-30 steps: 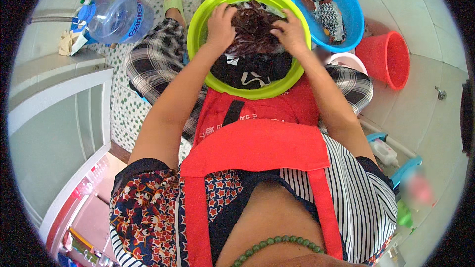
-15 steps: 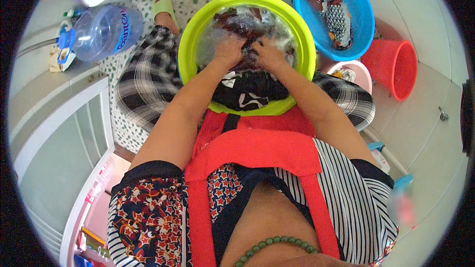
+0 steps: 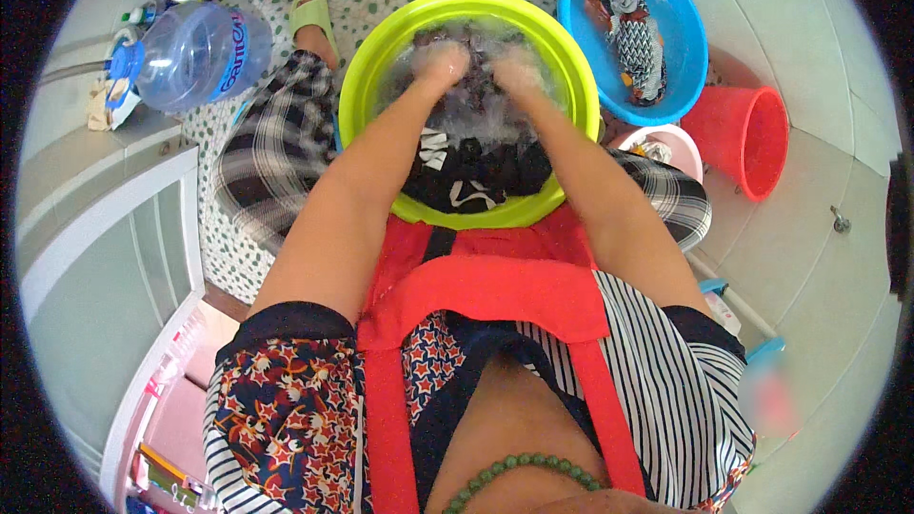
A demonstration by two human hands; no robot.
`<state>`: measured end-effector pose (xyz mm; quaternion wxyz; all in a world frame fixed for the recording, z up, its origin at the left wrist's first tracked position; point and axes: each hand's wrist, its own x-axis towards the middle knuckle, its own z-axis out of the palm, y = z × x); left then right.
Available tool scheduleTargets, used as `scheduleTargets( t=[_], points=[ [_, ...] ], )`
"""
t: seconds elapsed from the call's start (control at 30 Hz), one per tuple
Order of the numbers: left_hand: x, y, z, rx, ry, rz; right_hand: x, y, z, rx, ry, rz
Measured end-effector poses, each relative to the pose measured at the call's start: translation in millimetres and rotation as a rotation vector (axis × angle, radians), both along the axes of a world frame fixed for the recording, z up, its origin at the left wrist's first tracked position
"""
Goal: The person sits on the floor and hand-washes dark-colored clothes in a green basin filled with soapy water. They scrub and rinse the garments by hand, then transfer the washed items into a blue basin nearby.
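Observation:
A lime-green basin [image 3: 354, 86] stands between my knees, holding water and soaked clothes. Both hands are down at its far half, amid splashing water. My left hand [image 3: 441, 64] is closed in a fist on a dark reddish wet garment [image 3: 473, 86]. Opposite it, my right hand [image 3: 517, 72] is curled on the same garment, its outline blurred by motion and spray. Nearer to me in the basin lies a black garment [image 3: 495, 174] with white patches, touched by neither hand.
A blue basin [image 3: 692, 57] with patterned wet cloth stands at the far right. Beside it are a red bucket [image 3: 728, 133] lying tilted and a pale pink basin [image 3: 687, 145]. On the left are a large clear water bottle [image 3: 181, 57] and a white-framed glass panel [image 3: 119, 266].
Both hands have moved slightly farther into the basin and the splashing has spread. The dark reddish garment is now less visible under the water, and the view has shifted slightly.

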<state>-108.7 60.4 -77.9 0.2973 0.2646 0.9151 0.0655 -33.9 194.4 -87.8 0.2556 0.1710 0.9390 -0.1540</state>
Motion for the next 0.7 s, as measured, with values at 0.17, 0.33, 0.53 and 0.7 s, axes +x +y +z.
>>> scheduleTargets(
  t=[0.17,0.33,0.53,0.7],
  points=[
    [18,-20,-12,1.023,-0.553,1.093,30,-26,46,-1.077,0.443,-0.894],
    [28,-69,67,0.385,-0.377,0.62,90,-45,63,-0.695,0.301,-0.072],
    [48,-44,42,0.222,0.442,-0.054,80,-28,64,-0.059,0.504,-0.001],
    [64,-37,34,0.113,0.195,-0.149,85,-35,24,0.073,0.451,0.023]
  ],
)
